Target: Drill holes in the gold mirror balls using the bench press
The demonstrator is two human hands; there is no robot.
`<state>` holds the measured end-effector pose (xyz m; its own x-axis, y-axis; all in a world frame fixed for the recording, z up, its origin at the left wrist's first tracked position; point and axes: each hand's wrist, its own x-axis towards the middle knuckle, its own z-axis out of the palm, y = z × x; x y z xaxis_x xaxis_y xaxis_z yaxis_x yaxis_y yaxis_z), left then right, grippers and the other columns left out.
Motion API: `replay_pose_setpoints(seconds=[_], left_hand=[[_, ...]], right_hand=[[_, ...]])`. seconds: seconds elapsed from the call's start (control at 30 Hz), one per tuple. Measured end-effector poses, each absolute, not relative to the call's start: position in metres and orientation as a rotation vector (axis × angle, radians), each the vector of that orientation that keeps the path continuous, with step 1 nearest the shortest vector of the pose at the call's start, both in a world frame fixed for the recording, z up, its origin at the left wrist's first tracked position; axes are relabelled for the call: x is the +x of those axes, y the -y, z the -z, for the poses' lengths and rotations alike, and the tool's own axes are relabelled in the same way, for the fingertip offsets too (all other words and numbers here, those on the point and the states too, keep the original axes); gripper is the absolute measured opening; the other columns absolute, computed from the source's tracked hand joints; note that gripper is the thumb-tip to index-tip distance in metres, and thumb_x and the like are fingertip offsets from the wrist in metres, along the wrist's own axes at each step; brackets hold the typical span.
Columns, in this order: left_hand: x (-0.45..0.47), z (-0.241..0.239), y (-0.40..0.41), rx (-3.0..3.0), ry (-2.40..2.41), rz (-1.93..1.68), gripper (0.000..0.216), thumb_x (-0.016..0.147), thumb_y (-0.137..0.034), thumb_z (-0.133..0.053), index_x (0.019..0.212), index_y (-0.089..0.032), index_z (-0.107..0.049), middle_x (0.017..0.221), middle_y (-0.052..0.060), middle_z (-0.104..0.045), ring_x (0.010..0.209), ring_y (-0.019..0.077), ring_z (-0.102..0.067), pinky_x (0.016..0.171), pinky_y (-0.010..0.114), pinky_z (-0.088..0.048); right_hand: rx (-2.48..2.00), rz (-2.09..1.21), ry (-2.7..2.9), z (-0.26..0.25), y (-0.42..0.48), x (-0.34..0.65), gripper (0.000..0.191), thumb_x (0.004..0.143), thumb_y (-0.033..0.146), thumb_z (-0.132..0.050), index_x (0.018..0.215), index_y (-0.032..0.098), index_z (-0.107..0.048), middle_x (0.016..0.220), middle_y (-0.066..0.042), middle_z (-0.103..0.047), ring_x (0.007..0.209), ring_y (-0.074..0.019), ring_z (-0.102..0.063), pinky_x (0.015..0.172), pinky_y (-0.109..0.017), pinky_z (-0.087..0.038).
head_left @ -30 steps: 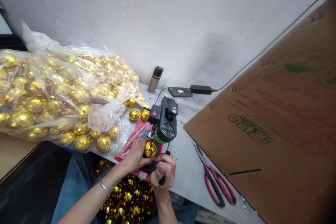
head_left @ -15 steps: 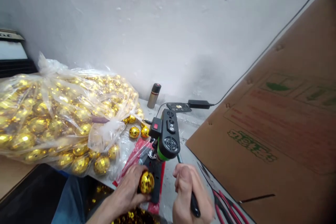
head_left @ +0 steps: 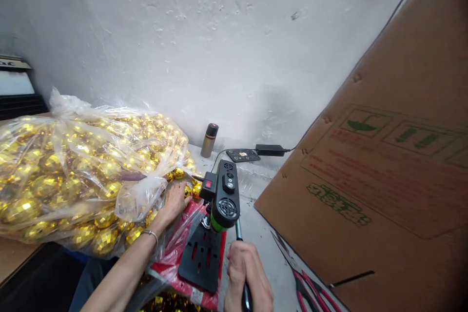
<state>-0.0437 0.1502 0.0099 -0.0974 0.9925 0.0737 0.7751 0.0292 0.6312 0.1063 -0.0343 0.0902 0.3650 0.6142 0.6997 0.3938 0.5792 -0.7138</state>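
A small black drill press [head_left: 224, 200] with a red switch stands on a black slotted base plate [head_left: 202, 256], which is bare. My right hand [head_left: 244, 277] is closed round the press's lever handle [head_left: 238, 230] at the bottom of the view. My left hand [head_left: 172, 203] reaches up and left, fingers stretched out over loose faceted gold balls [head_left: 179, 174] at the mouth of a big clear plastic bag of gold balls [head_left: 73, 170]. It holds nothing that I can see.
A large cardboard sheet [head_left: 373, 180] leans along the right. Red-handled scissors [head_left: 306, 293] lie by it. A small flask [head_left: 209, 140], a controller [head_left: 243, 155] and a power adapter [head_left: 270, 149] sit by the white wall. More gold balls [head_left: 164, 303] lie below the table edge.
The gold ball my left hand held at the press base is gone from it, and that hand has moved up and left to the bag. My right hand stays on the lever.
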Motion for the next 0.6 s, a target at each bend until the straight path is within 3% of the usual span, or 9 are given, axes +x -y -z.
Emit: replay_pose_setpoints(seconds=[0.1, 0.2, 0.33, 0.43, 0.6], left_hand=[[-0.050, -0.006, -0.137, 1.714, -1.867, -0.817, 0.052, 0.090, -0.036, -0.075, 0.136, -0.014, -0.065, 0.120, 0.018, -0.080, 0.123, 0.0386, -0.073, 0.108, 0.048, -0.053], [-0.055, 0.001, -0.108, 1.586, -1.753, -0.899, 0.065, 0.097, -0.056, -0.063, 0.145, -0.013, -0.059, 0.113, 0.014, -0.082, 0.110, 0.0323, -0.078, 0.097, 0.042, -0.060], [-0.050, 0.021, -0.063, 1.208, -1.349, -1.162, 0.077, 0.085, -0.072, -0.069, 0.136, -0.015, -0.065, 0.118, 0.014, -0.082, 0.112, 0.0324, -0.078, 0.098, 0.043, -0.062], [-0.037, 0.041, -0.035, 1.091, -1.192, -1.236, 0.077, 0.078, -0.074, -0.077, 0.128, -0.018, -0.064, 0.124, 0.014, -0.081, 0.117, 0.0336, -0.076, 0.105, 0.046, -0.061], [-0.021, 0.061, -0.015, 1.302, -1.238, -1.239, 0.066, 0.086, -0.062, -0.077, 0.136, -0.022, -0.060, 0.134, 0.015, -0.077, 0.125, 0.0334, -0.075, 0.112, 0.052, -0.058]], right_hand=[[-1.001, -0.167, 1.283, -0.092, 0.032, 0.110, 0.030, 0.111, 0.013, -0.046, 0.083, 0.023, -0.050, 0.077, 0.003, -0.051, 0.064, -0.0102, -0.048, 0.064, -0.025, -0.039], [-0.979, -0.113, 1.354, -0.095, 0.028, 0.118, 0.029, 0.110, 0.012, -0.046, 0.085, 0.023, -0.052, 0.075, 0.004, -0.053, 0.064, -0.0099, -0.051, 0.063, -0.023, -0.041], [-0.922, -0.037, 1.486, -0.100, 0.022, 0.130, 0.026, 0.107, 0.008, -0.048, 0.087, 0.022, -0.055, 0.073, 0.004, -0.053, 0.062, -0.0094, -0.053, 0.059, -0.022, -0.041], [-0.917, -0.014, 1.511, -0.102, 0.021, 0.132, 0.026, 0.105, 0.005, -0.048, 0.087, 0.022, -0.056, 0.073, 0.003, -0.054, 0.062, -0.0092, -0.054, 0.058, -0.021, -0.043], [-0.901, 0.017, 1.518, -0.106, 0.023, 0.130, 0.026, 0.105, 0.005, -0.048, 0.086, 0.022, -0.054, 0.072, 0.004, -0.054, 0.060, -0.0088, -0.054, 0.055, -0.020, -0.043]])
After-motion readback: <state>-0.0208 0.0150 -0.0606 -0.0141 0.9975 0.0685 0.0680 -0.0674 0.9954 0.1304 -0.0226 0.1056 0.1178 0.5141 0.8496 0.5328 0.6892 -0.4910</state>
